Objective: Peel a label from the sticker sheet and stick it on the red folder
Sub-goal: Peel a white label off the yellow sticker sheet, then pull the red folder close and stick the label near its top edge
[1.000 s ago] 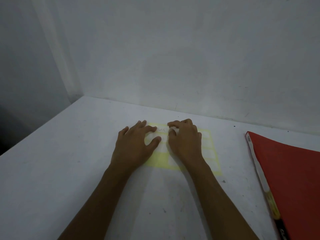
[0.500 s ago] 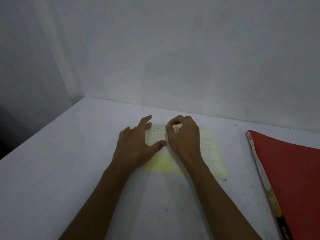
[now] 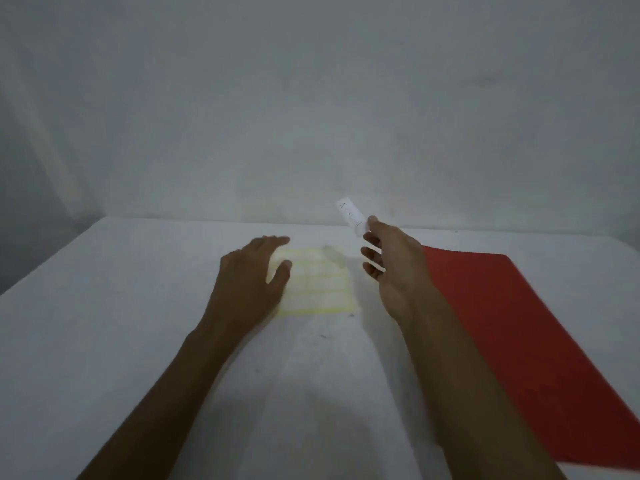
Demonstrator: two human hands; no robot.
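The yellow sticker sheet (image 3: 320, 282) lies flat on the white table (image 3: 104, 323) in the middle of the view. My left hand (image 3: 249, 282) rests palm down on the sheet's left part, fingers spread. My right hand (image 3: 394, 268) is lifted to the right of the sheet and pinches a white label (image 3: 350, 213) with faint handwriting, which sticks up and left from the fingertips, clear of the sheet. The red folder (image 3: 519, 334) lies flat on the table just right of my right hand; my forearm covers its left edge.
A plain grey-white wall (image 3: 311, 116) rises directly behind the table. The table's left edge (image 3: 45, 268) runs diagonally down towards a dark gap at the far left.
My right hand has pulled the white label off the sheet and lifted it up and to the right. My left hand stays on the sheet. The camera view has shifted right, showing more folder.
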